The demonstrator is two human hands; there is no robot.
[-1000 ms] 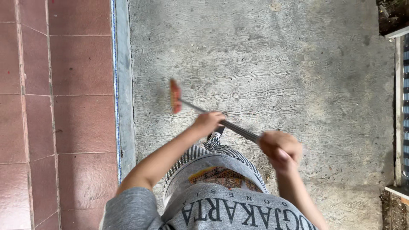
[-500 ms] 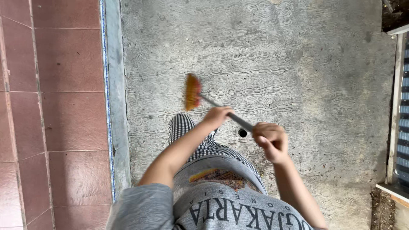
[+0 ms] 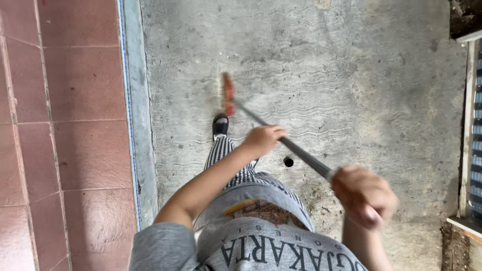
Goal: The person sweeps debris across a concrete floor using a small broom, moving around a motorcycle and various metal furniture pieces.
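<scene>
Head view, broom: a long grey metal-handled broom [image 3: 281, 138] with an orange-red bristle head [image 3: 228, 94] runs on a slant from the lower right up to the centre of the picture; the head stands on edge over the grey wave-textured concrete floor [image 3: 351, 75], just above a black slip-on shoe [image 3: 220, 125]. Whether the bristles touch the floor I cannot tell.
Head view, left hand: the left hand [image 3: 263, 139] is wrapped around the middle of the handle, fingers curled over the shaft, forearm reaching in from the lower left.
Head view, right hand: the right hand [image 3: 364, 195] is clenched in a fist around the upper end of the handle, close to the camera and somewhat blurred.
Head view, clothing: a grey printed T-shirt [image 3: 251, 246] fills the lower edge; a leg in black-and-white checked trousers [image 3: 221, 153] steps forward beneath the left forearm.
Head view, floor: a small round dark hole [image 3: 288, 161] sits in the concrete just below the handle, between the two hands.
Head view, surroundings: reddish-brown square tiles [image 3: 75, 125] cover the left side, parted from the concrete by a pale grey kerb strip [image 3: 135, 100]. A pale frame [image 3: 469, 125] borders the right edge.
</scene>
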